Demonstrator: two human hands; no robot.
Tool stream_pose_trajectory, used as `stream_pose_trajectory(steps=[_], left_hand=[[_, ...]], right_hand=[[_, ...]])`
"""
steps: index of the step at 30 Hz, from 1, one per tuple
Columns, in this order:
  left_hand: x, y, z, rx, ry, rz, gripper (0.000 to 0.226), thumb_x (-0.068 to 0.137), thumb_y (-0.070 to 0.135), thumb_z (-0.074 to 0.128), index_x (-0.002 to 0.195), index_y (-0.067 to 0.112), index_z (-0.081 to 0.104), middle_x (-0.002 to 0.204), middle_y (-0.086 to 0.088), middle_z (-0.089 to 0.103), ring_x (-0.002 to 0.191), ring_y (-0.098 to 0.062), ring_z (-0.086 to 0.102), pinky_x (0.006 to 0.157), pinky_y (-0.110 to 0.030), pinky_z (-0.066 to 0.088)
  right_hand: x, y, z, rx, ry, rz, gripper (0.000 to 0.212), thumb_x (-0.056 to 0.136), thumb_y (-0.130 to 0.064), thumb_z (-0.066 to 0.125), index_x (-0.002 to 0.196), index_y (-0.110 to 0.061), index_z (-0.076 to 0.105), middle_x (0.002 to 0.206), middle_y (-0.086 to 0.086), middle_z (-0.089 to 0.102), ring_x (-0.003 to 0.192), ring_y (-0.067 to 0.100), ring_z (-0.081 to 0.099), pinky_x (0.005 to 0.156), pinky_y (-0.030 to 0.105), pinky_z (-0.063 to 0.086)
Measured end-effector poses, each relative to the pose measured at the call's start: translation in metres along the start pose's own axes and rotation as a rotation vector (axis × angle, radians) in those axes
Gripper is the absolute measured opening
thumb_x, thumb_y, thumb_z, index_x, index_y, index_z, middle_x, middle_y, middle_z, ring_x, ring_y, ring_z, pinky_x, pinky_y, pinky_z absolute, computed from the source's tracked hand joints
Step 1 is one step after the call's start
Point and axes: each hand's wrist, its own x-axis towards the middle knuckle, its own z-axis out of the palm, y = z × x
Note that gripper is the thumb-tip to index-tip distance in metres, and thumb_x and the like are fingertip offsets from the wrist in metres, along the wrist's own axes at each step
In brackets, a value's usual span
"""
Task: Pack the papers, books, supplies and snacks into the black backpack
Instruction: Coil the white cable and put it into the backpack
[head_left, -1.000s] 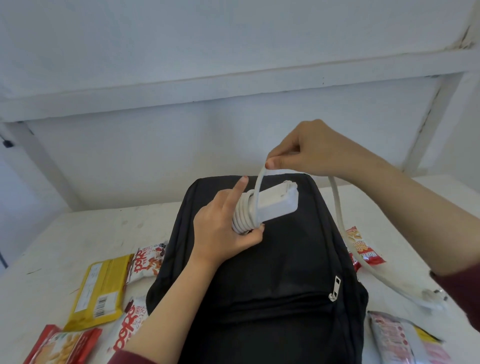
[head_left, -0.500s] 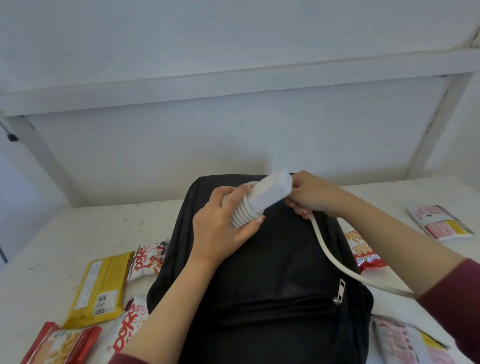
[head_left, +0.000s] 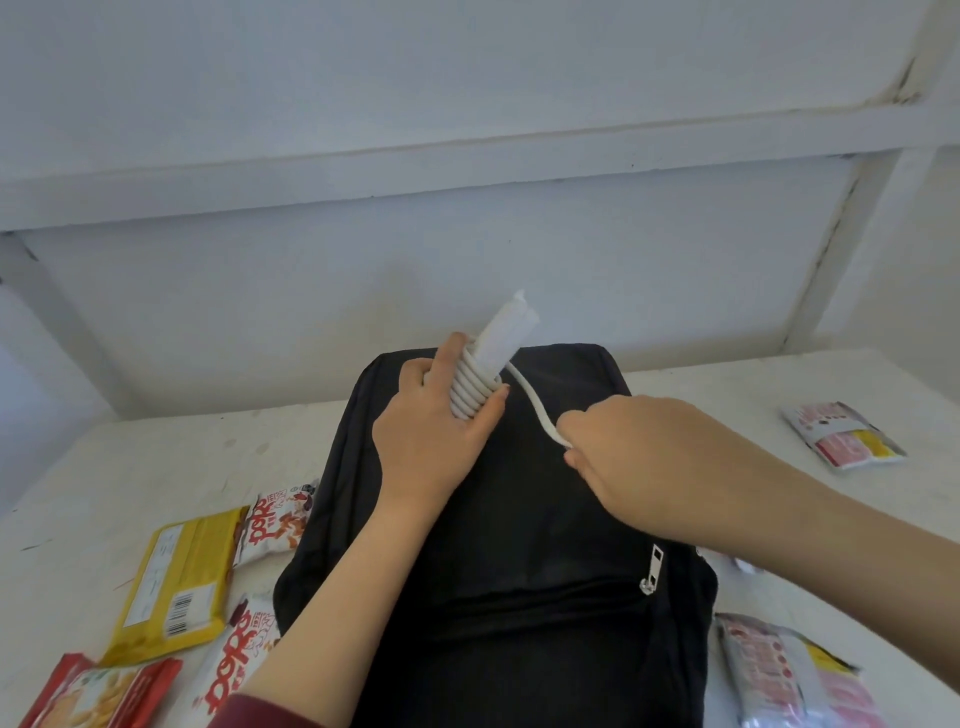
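Step in hand: coiling the white cord round the power strip above the black backpack, which lies flat mid-table. The left hand grips the coils and the right hand pinches the loose cord. Next I'd expect 1 more wrap. Since 0.5 s ago the strip has tipped upright and the right hand has pulled nearer.

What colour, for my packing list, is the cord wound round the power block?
White: the cord shows best in the head view, above the black backpack.

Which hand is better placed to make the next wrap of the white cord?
Right. The right hand grips the loose cord; the left hand is busy holding the coiled bundle.
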Motion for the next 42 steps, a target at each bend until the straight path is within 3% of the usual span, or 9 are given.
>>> stream_pose_trajectory(steps=[4, 14, 18, 22, 26, 33, 35, 38, 42], left_hand=[[-0.004, 0.002, 0.005, 0.081, -0.025, 0.11, 0.054, 0.075, 0.062, 0.053, 0.121, 0.035, 0.045, 0.101, 0.0, 0.056, 0.071, -0.017, 0.058, 0.048, -0.024, 0.043], [-0.013, 0.005, 0.009, 0.091, 0.047, 0.211, 0.053, 0.072, 0.058, 0.048, 0.115, 0.028, 0.059, 0.095, -0.003, 0.059, 0.064, -0.019, 0.055, 0.051, -0.026, 0.036], [-0.014, 0.006, 0.01, 0.073, 0.052, 0.279, 0.054, 0.072, 0.055, 0.044, 0.11, 0.023, 0.066, 0.089, -0.004, 0.062, 0.06, -0.022, 0.056, 0.05, -0.027, 0.038], [-0.011, 0.006, 0.01, 0.051, 0.065, 0.267, 0.06, 0.075, 0.068, 0.044, 0.108, 0.024, 0.066, 0.091, 0.0, 0.063, 0.062, -0.017, 0.059, 0.05, -0.03, 0.044], [-0.012, 0.001, 0.01, 0.017, 0.065, 0.307, 0.061, 0.068, 0.061, 0.058, 0.116, 0.025, 0.053, 0.092, 0.001, 0.064, 0.066, -0.017, 0.06, 0.053, -0.03, 0.047], [-0.013, -0.01, 0.008, -0.038, 0.108, 0.471, 0.065, 0.074, 0.06, 0.058, 0.128, 0.026, 0.043, 0.093, -0.005, 0.066, 0.073, -0.017, 0.061, 0.053, -0.03, 0.049], [-0.014, -0.013, 0.007, -0.033, 0.109, 0.504, 0.061, 0.078, 0.061, 0.053, 0.129, 0.029, 0.042, 0.094, -0.007, 0.065, 0.074, -0.018, 0.061, 0.055, -0.028, 0.049], [-0.014, -0.016, 0.006, 0.006, 0.09, 0.511, 0.056, 0.081, 0.061, 0.05, 0.129, 0.032, 0.044, 0.098, -0.008, 0.064, 0.077, -0.018, 0.061, 0.058, -0.027, 0.047], [-0.013, -0.016, 0.006, 0.017, 0.059, 0.465, 0.053, 0.083, 0.061, 0.051, 0.127, 0.032, 0.046, 0.102, -0.008, 0.063, 0.079, -0.017, 0.061, 0.059, -0.025, 0.047]], right_hand=[[-0.013, -0.002, -0.007, -0.115, 0.056, -0.063, 0.035, 0.099, -0.017, 0.036, 0.067, -0.019, 0.022, 0.067, -0.005, 0.033, 0.051, 0.01, 0.028, 0.046, 0.024, 0.018], [-0.025, -0.014, -0.013, 0.001, 0.082, -0.217, 0.014, 0.101, -0.027, 0.032, 0.094, -0.019, 0.04, 0.068, -0.007, 0.032, 0.053, 0.008, 0.029, 0.048, 0.019, 0.02], [-0.017, -0.015, -0.02, 0.006, 0.288, -0.209, 0.008, 0.093, -0.02, 0.048, 0.086, -0.022, 0.05, 0.064, -0.01, 0.038, 0.05, 0.005, 0.033, 0.044, 0.015, 0.014], [-0.008, 0.006, -0.031, 0.172, 0.287, -0.206, 0.018, 0.096, -0.027, 0.038, 0.078, -0.027, 0.039, 0.069, -0.011, 0.038, 0.064, 0.009, 0.04, 0.062, 0.03, 0.033], [0.014, 0.028, -0.034, 0.28, 0.362, -0.171, 0.023, 0.092, -0.028, 0.045, 0.09, -0.023, 0.067, 0.078, -0.009, 0.06, 0.076, 0.012, 0.054, 0.073, 0.037, 0.046], [0.053, 0.047, -0.037, 0.491, 0.298, -0.078, 0.018, 0.087, -0.033, 0.062, 0.1, -0.028, 0.074, 0.103, -0.012, 0.07, 0.095, 0.005, 0.06, 0.087, 0.026, 0.047], [0.067, 0.053, -0.03, 0.581, 0.222, -0.079, 0.016, 0.085, -0.036, 0.064, 0.097, -0.031, 0.074, 0.097, -0.01, 0.072, 0.084, 0.002, 0.06, 0.081, 0.027, 0.05], [0.083, 0.062, -0.012, 0.772, 0.094, -0.097, 0.017, 0.085, -0.04, 0.063, 0.097, -0.034, 0.073, 0.077, 0.002, 0.071, 0.048, 0.004, 0.049, 0.053, 0.024, 0.045], [0.088, 0.069, 0.014, 1.01, 0.0, -0.091, 0.026, 0.086, -0.046, 0.059, 0.1, -0.03, 0.073, 0.087, 0.021, 0.068, 0.055, 0.03, 0.052, 0.049, 0.021, 0.044]])
